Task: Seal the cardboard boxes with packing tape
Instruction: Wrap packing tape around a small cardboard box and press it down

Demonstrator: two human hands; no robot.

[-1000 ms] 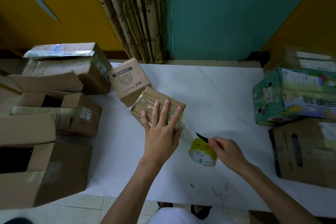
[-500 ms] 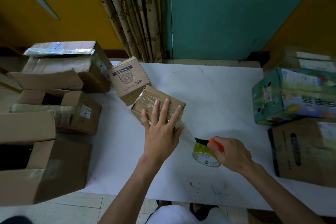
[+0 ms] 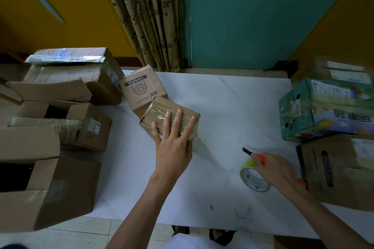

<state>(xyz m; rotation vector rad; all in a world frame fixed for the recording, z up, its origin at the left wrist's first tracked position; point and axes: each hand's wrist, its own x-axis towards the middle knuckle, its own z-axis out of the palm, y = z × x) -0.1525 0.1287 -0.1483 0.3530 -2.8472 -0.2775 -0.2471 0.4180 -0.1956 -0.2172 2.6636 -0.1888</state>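
My left hand [image 3: 172,147] lies flat on the small brown cardboard box [image 3: 162,111] near the middle of the white table [image 3: 232,97]. The fingers are straight and spread, pressing on its top. The box is a low rectangular block of plain corrugated board, wrapped in glossy, wrinkled clear tape. Its long axis slants across the table, with the left end a little farther from me than the right.

My right hand [image 3: 277,170] is well to the right of the box, its fingers curled around an orange-handled cutter [image 3: 261,157]. The dark blade points away to the left, roughly towards the box. Just under that hand sits a yellow-green roll of packing tape [image 3: 253,182], touching it. The roll's white core ring faces me, but the print on it is too small to read. A faint glossy strip of tape shows between the box's near right corner and the roll.

Touching the box's far side is a taller brown carton [image 3: 141,89] printed "USB" above a line drawing of a fan, the print upside down to me. Open brown cardboard boxes [image 3: 60,188] crowd the left edge of the table. One of them [image 3: 89,133] has a white label. At the right stands a green printed carton [image 3: 323,111] with large blurred characters.
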